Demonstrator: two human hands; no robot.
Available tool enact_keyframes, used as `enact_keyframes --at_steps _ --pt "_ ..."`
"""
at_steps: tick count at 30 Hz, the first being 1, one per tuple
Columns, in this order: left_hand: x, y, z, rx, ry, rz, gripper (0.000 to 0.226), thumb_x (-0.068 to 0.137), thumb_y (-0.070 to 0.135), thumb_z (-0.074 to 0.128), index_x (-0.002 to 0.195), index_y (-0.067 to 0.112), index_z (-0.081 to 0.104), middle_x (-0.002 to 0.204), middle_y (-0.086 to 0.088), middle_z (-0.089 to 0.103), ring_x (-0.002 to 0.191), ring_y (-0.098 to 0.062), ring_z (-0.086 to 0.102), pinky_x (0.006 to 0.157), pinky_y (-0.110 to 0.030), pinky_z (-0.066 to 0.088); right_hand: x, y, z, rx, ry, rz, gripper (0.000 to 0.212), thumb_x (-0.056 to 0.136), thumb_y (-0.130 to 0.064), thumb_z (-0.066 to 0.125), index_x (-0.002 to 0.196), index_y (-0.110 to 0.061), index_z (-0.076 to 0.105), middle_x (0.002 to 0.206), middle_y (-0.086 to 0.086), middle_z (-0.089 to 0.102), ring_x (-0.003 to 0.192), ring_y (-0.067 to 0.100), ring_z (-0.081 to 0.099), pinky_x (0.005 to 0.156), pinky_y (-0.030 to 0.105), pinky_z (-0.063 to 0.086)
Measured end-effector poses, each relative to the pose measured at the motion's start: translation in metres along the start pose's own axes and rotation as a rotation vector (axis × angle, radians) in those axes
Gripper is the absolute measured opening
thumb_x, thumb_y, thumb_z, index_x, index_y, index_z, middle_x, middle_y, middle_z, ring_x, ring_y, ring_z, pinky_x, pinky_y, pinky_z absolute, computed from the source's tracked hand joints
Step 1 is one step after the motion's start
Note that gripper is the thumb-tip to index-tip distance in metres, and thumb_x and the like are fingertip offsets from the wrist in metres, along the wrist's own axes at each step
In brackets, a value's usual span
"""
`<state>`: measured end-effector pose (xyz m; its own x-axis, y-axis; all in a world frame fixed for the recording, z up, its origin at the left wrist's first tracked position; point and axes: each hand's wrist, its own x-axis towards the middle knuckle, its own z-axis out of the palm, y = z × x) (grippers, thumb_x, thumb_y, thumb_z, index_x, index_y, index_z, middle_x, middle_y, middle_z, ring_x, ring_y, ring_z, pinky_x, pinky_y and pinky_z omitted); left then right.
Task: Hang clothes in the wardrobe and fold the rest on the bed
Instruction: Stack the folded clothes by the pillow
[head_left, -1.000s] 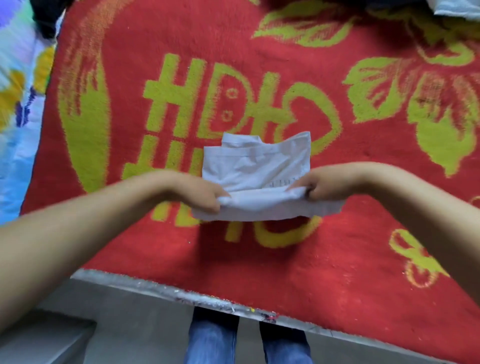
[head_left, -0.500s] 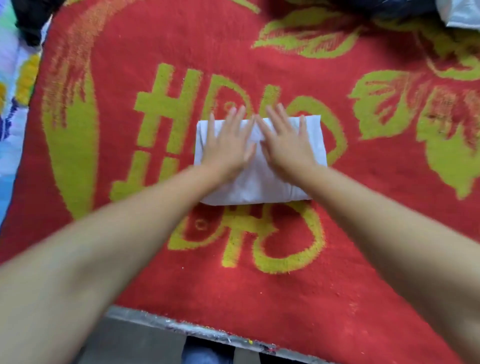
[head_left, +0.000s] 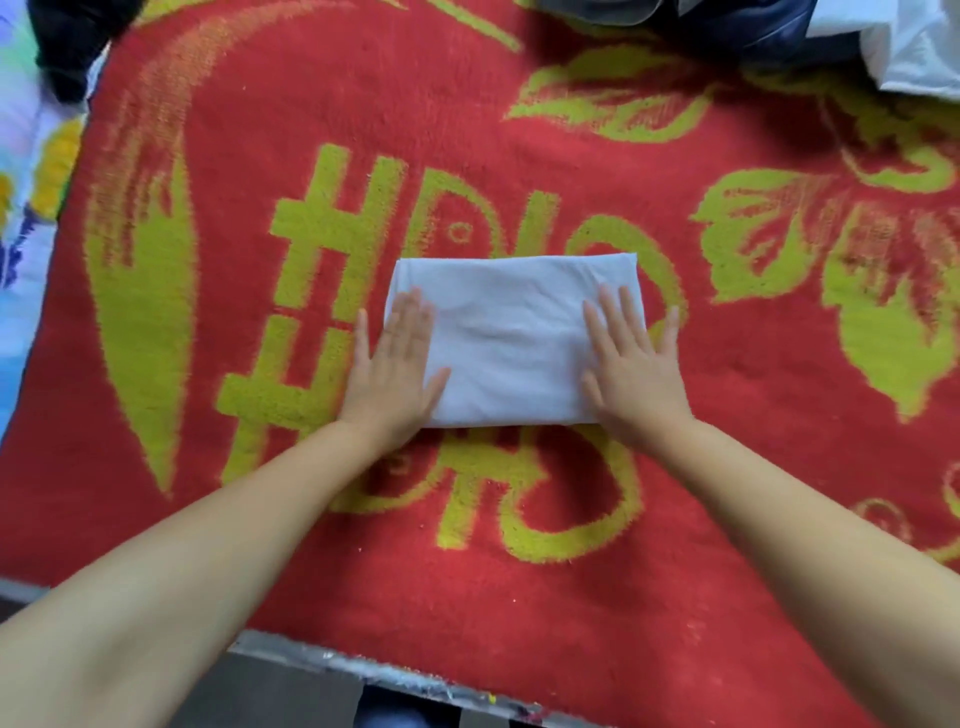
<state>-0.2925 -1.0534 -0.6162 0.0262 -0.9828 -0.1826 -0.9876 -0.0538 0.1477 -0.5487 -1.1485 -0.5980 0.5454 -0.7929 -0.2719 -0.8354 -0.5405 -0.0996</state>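
On the bed, right in the middle of the red blanket (head_left: 519, 130) with the big yellow pattern, sits a white garment (head_left: 511, 338) already folded down to a neat rectangle. Left hand (head_left: 392, 366) is flat on its left end, fingers straight and together, with the outer fingers spilling off onto the blanket. Right hand (head_left: 631, 361) does the same on the right end, fingers spread a bit, the outermost one off the edge of the cloth. So neither hand is gripping anything, both are wide and just pressing down.

Looks to me like the smoothing step at the end of a fold. If you want this to come out nice: keep palms flat, press rather than drag, because a thin cloth like that will probably bunch up on a fuzzy blanket if you rub sideways. There's a faint wrinkle running across the middle, so I'd work outward from the centre toward the ends to push the air out. Watch the near edge too, layers can creep apart there.

Up in the far right corner there's more stuff waiting, a dark garment (head_left: 727, 26) and something white (head_left: 909, 47), so I'd guess the pile isn't finished. Can't see the wardrobe from this angle.
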Motion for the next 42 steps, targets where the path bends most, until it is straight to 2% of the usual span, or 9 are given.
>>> enact_keyframes --at_steps 3,5,8,10,16,21,28,35,42 --pt "-0.024 0.032 0.008 0.105 -0.053 0.350 0.079 0.079 0.042 0.053 0.143 0.000 0.036 0.150 -0.021 0.032 0.138 -0.033 0.034 0.106 -0.065 0.022 -0.022 -0.023 0.012 -0.015 -0.141 -0.209 0.091 0.075 -0.038 0.055 0.154 -0.026 0.010 0.161 0.011 -0.002 0.145 0.033 -0.013 0.107 0.069 -0.002" --pt "-0.031 0.046 0.017 0.102 -0.192 0.263 0.089 0.074 0.032 0.061 0.150 0.008 0.022 0.156 -0.019 0.019 0.144 -0.032 0.020 0.112 -0.061 0.013 -0.026 -0.031 0.024 -0.039 -0.204 -0.133 0.092 0.079 -0.025 0.056 0.152 -0.036 -0.001 0.160 0.006 -0.012 0.144 0.035 -0.021 0.107 0.068 -0.007" --pt "-0.015 0.054 0.024 0.139 -0.222 0.085 0.091 0.083 0.016 0.045 0.147 0.018 -0.018 0.158 -0.016 -0.014 0.146 -0.032 -0.010 0.113 -0.055 -0.006 -0.009 -0.036 0.026 -0.051 -0.144 -0.036 0.082 0.089 -0.011 0.043 0.151 -0.038 -0.005 0.161 0.007 -0.009 0.145 0.039 -0.015 0.107 0.069 -0.004" --pt "-0.001 0.055 0.021 0.120 -0.235 0.040 0.086 0.088 0.009 0.037 0.144 0.023 -0.025 0.157 -0.013 -0.019 0.146 -0.031 -0.014 0.114 -0.053 -0.007 0.004 -0.036 0.023 -0.069 -0.165 -0.010 0.076 0.094 -0.011 0.039 0.152 -0.037 -0.003 0.162 0.006 -0.006 0.145 0.039 -0.013 0.107 0.070 0.000" --pt "0.023 0.045 -0.037 0.015 -0.355 0.032 0.080 0.087 -0.011 0.034 0.153 0.022 0.003 0.161 -0.008 0.001 0.147 -0.033 -0.005 0.117 -0.048 0.004 0.018 -0.037 -0.028 -0.070 -0.244 -0.013 0.065 0.097 -0.016 0.042 0.151 -0.034 0.011 0.157 0.003 0.017 0.144 0.038 0.009 0.106 0.064 0.022" --pt "0.026 0.043 -0.129 0.021 -0.342 0.035 0.073 0.090 -0.008 0.036 0.153 0.020 0.011 0.157 -0.007 0.019 0.146 -0.032 0.008 0.115 -0.051 0.012 0.021 -0.052 -0.122 -0.161 -0.217 -0.053 0.063 0.095 -0.016 0.046 0.149 -0.032 0.017 0.144 0.004 0.038 0.131 0.035 0.034 0.094 0.053 0.039" --pt "-0.026 0.024 -0.256 0.189 -0.157 0.011 0.066 0.092 0.000 0.038 0.151 0.020 0.015 0.150 -0.007 0.030 0.141 -0.029 0.022 0.111 -0.048 0.023 -0.011 -0.109 -0.253 -0.273 -0.137 -0.165 0.070 0.091 -0.014 0.053 0.148 -0.031 0.018 0.140 0.004 0.040 0.129 0.037 0.036 0.093 0.053 0.038" --pt "-0.155 0.010 -0.322 0.260 -0.002 -0.294 0.060 0.093 0.007 0.038 0.149 0.021 0.021 0.141 -0.005 0.041 0.129 -0.027 0.038 0.102 -0.043 0.034 -0.065 -0.196 -0.314 -0.363 0.041 -0.471 0.067 0.092 -0.018 0.054 0.147 -0.029 0.018 0.139 0.003 0.042 0.124 0.034 0.040 0.091 0.051 0.039" --pt "-0.354 0.035 -0.320 0.170 0.007 -0.695 0.057 0.091 0.009 0.041 0.146 0.021 0.027 0.134 -0.004 0.046 0.128 -0.028 0.041 0.100 -0.042 0.037 -0.171 -0.303 -0.304 -0.443 0.096 -0.902 0.060 0.092 -0.017 0.050 0.144 -0.033 0.024 0.134 -0.001 0.045 0.122 0.030 0.044 0.088 0.045 0.041"
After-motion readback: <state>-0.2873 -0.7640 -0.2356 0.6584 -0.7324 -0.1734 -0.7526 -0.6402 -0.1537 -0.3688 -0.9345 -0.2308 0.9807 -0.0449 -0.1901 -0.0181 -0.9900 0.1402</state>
